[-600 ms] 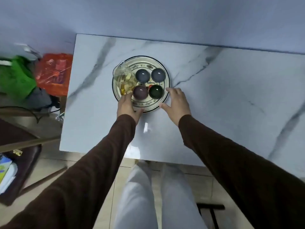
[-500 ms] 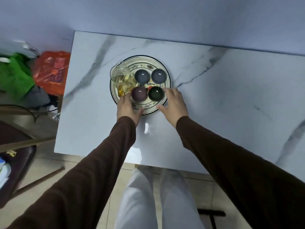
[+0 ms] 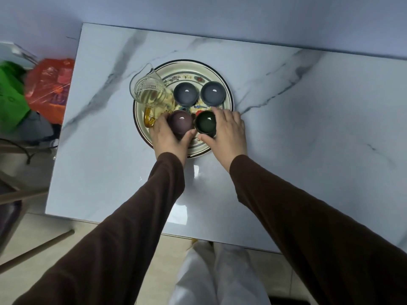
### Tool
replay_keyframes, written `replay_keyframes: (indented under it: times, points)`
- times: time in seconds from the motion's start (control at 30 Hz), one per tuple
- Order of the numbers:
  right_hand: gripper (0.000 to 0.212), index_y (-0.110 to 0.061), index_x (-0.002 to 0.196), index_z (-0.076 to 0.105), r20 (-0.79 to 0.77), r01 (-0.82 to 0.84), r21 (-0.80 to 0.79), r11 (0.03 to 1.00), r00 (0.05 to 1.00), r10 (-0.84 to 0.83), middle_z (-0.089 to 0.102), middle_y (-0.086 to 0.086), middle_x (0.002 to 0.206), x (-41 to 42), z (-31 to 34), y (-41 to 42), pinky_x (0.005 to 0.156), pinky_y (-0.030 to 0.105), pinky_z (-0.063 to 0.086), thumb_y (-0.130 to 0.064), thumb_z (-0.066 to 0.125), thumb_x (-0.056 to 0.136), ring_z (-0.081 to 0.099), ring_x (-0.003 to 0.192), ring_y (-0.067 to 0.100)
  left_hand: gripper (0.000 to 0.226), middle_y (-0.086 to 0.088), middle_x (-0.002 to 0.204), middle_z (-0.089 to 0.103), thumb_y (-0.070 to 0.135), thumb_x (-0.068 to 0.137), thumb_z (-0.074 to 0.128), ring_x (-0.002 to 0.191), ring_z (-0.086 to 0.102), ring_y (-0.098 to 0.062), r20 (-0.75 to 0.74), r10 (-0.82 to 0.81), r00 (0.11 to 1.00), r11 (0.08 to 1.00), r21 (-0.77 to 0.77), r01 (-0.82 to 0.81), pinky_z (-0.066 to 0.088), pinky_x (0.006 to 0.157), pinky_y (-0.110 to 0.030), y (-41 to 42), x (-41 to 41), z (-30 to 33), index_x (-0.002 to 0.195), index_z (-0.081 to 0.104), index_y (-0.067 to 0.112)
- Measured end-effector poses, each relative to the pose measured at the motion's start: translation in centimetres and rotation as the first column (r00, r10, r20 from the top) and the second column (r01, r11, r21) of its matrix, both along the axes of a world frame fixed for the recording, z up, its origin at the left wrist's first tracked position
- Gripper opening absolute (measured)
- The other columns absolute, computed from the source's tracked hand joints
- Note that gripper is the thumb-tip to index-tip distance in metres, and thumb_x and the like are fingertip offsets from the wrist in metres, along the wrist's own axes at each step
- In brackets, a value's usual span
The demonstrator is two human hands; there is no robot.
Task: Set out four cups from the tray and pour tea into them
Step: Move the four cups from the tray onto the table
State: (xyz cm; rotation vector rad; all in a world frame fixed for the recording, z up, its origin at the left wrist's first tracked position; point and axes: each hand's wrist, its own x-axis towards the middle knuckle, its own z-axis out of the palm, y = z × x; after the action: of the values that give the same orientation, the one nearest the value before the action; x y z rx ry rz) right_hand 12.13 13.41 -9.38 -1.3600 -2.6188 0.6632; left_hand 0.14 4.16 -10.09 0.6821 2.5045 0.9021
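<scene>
A: Marble-patterned table [image 3: 308, 150], white with grey veins, glossy. Largest item. What sits on it?

B: Item 2: round tray [image 3: 228, 93], cream, dark rim, floral band inside. It lies toward the table's far left part and carries everything else.

A: Contents, by size?

B: Item 3: glass pitcher [image 3: 149, 93], clear, ribbed wall, amber handle, pale yellow tea inside, at the tray's left edge. Items 4 to 7: 4 small round cups in a 2-by-2 block. Far row: left grey-blue cup [image 3: 185, 93], right grey-blue cup [image 3: 213, 92]. Near row: purple cup [image 3: 180, 122], dark green cup [image 3: 206, 123], the 2 just beside each other.

A: Hands?

B: Left hand [image 3: 169, 139]: thumb and fingers curled around the purple cup, touching its sides. Right hand [image 3: 229, 134]: fingers wrapped on the green cup's right side, thumb at its near side. Whether either cup is lifted off the tray, cannot tell.

A: Sleeves?

B: Dark brown, both arms.
</scene>
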Motion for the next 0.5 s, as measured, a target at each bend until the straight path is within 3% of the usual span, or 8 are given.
replay_keyframes:
  times: [0.1,0.27,0.4,0.5]
  points:
    - [0.074,-0.017,0.138,0.048,-0.059,0.029,-0.041,0.999,0.998,-0.031,0.057,0.002,0.128,0.2,0.0,-0.2,0.100,0.035,0.037,-0.053,0.071,0.077,0.045,0.120,0.024,0.075,-0.003,0.126,0.056,0.045,0.067,0.080,0.120,0.048,-0.022,0.015,0.001,1.000,0.999,0.048,-0.001,0.042,0.102,-0.031,-0.6,-0.2,-0.1,0.131,0.048,0.020]
    - [0.070,-0.017,0.131,0.052,-0.168,0.155,-0.103,0.982,0.971,-0.171,0.059,0.003,0.124,2.9,1.6,-1.6,0.098,0.036,0.039,-0.050,0.075,0.074,0.046,0.117,0.024,0.070,0.005,0.120,0.056,0.052,0.063,0.079,0.114,0.053,-0.017,0.021,-0.053,0.998,0.994,0.101,0.051,0.048,0.100,-0.037,-1.5,0.9,1.5,0.123,0.051,0.030]
    - [0.068,-0.018,0.128,0.054,-0.199,0.257,-0.118,0.959,0.940,-0.277,0.060,0.002,0.119,7.3,3.1,-2.4,0.095,0.034,0.040,-0.051,0.076,0.072,0.048,0.112,0.024,0.070,0.010,0.116,0.055,0.056,0.063,0.078,0.114,0.052,-0.015,0.014,-0.132,0.991,0.983,0.130,0.130,0.046,0.098,-0.030,-1.3,4.1,3.1,0.123,0.052,0.031]
    - [0.069,-0.018,0.127,0.054,-0.206,0.326,-0.126,0.937,0.915,-0.346,0.061,0.001,0.119,11.5,4.1,-2.7,0.095,0.033,0.040,-0.051,0.077,0.071,0.048,0.112,0.023,0.071,0.005,0.119,0.059,0.055,0.065,0.077,0.115,0.053,-0.017,0.020,-0.194,0.981,0.972,0.141,0.189,0.047,0.099,-0.036,-0.7,7.6,3.9,0.126,0.053,0.026]
